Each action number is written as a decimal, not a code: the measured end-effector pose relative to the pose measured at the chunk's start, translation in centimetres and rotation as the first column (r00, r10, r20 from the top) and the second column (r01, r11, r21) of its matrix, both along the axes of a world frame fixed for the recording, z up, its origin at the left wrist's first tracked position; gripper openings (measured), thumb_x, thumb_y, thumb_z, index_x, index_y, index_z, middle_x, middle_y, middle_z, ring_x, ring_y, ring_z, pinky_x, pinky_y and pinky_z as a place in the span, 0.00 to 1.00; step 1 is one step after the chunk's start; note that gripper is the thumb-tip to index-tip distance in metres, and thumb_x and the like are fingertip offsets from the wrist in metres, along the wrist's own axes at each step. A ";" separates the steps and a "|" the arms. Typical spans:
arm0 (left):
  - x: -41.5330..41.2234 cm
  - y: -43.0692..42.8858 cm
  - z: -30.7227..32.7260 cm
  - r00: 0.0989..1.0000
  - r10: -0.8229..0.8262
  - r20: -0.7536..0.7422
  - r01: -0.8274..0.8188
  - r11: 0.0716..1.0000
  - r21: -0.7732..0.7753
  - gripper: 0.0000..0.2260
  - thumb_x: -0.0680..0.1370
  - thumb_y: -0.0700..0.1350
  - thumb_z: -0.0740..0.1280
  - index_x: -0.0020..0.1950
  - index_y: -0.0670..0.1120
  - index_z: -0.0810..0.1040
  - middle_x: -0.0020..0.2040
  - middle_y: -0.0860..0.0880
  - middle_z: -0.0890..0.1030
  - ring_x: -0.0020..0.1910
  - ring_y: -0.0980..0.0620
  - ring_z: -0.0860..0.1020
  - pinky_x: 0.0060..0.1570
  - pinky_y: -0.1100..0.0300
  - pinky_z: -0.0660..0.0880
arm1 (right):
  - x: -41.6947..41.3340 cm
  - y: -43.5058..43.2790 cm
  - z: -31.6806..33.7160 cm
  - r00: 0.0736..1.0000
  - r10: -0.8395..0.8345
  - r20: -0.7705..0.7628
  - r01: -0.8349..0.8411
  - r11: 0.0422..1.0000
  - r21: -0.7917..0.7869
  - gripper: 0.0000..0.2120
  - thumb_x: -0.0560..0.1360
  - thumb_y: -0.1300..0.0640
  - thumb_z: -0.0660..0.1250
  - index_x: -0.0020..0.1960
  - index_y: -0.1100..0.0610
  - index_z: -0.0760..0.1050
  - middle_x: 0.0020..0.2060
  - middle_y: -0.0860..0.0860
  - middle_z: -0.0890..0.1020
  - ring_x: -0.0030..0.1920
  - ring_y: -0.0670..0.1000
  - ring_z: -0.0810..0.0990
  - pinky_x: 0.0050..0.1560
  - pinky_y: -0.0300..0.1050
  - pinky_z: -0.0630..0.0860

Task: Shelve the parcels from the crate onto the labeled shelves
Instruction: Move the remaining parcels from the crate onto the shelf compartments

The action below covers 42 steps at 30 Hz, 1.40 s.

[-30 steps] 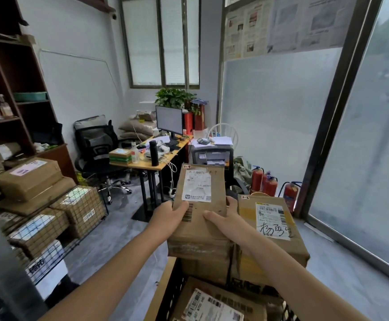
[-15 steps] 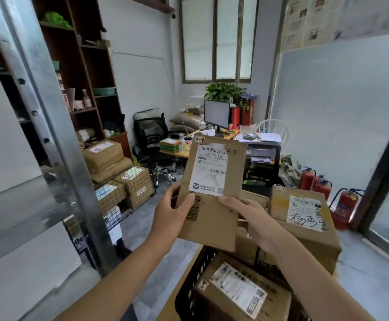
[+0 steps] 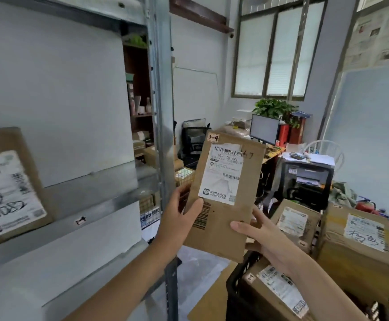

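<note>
I hold a flat brown cardboard parcel (image 3: 226,216) upright in front of me, its white shipping label facing me and a small tag reading 1-4 at its top left corner. My left hand (image 3: 177,218) grips its left edge with the thumb over the barcode. My right hand (image 3: 260,235) holds its lower right edge, thumb on the front. Below at the right stands the black crate (image 3: 235,295) with several labelled cardboard parcels (image 3: 360,246) in and on it. The grey metal shelf (image 3: 91,216) at the left carries a small label, and one parcel (image 3: 8,188) stands on it.
A metal shelf upright (image 3: 163,112) rises between me and the room. Behind are a wooden bookcase (image 3: 140,100), an office chair (image 3: 193,140), a desk with a monitor (image 3: 264,129), a printer (image 3: 309,177), a wire cage of boxes (image 3: 184,177) and red fire extinguishers (image 3: 367,206).
The view has swung left toward the metal shelf. The parcel has come up off the crate stack and now stands upright in both hands, closer to the shelf.
</note>
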<state>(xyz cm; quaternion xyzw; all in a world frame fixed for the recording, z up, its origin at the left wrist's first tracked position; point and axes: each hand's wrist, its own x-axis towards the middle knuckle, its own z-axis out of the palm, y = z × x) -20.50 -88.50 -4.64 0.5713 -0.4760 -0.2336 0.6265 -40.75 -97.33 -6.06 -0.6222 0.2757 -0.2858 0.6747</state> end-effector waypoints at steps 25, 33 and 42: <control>9.8 17.0 2.9 0.921 0.334 0.200 -0.326 0.943 -0.073 0.16 0.78 0.48 0.66 0.64 0.61 0.70 0.61 0.63 0.74 0.60 0.69 0.70 0.56 0.72 0.65 | 16.1 6.5 9.0 0.958 0.234 0.165 -0.202 0.960 -0.192 0.28 0.65 0.58 0.76 0.65 0.54 0.78 0.59 0.51 0.84 0.58 0.53 0.83 0.53 0.48 0.78; 10.6 13.7 3.5 0.853 0.458 0.248 -0.456 0.887 -0.072 0.18 0.78 0.47 0.66 0.66 0.61 0.68 0.61 0.66 0.73 0.61 0.73 0.68 0.53 0.74 0.63 | 22.1 0.5 10.0 0.921 0.366 0.134 -0.335 0.918 -0.211 0.31 0.65 0.61 0.78 0.66 0.51 0.75 0.58 0.50 0.84 0.59 0.54 0.82 0.54 0.51 0.79; 10.7 10.4 1.9 0.765 0.575 0.291 -0.598 0.801 -0.010 0.28 0.76 0.44 0.68 0.73 0.52 0.61 0.67 0.55 0.68 0.65 0.60 0.68 0.66 0.61 0.65 | 26.6 -3.0 8.5 0.818 0.569 0.089 -0.541 0.812 -0.219 0.33 0.72 0.65 0.74 0.73 0.51 0.66 0.63 0.51 0.81 0.64 0.55 0.79 0.65 0.61 0.74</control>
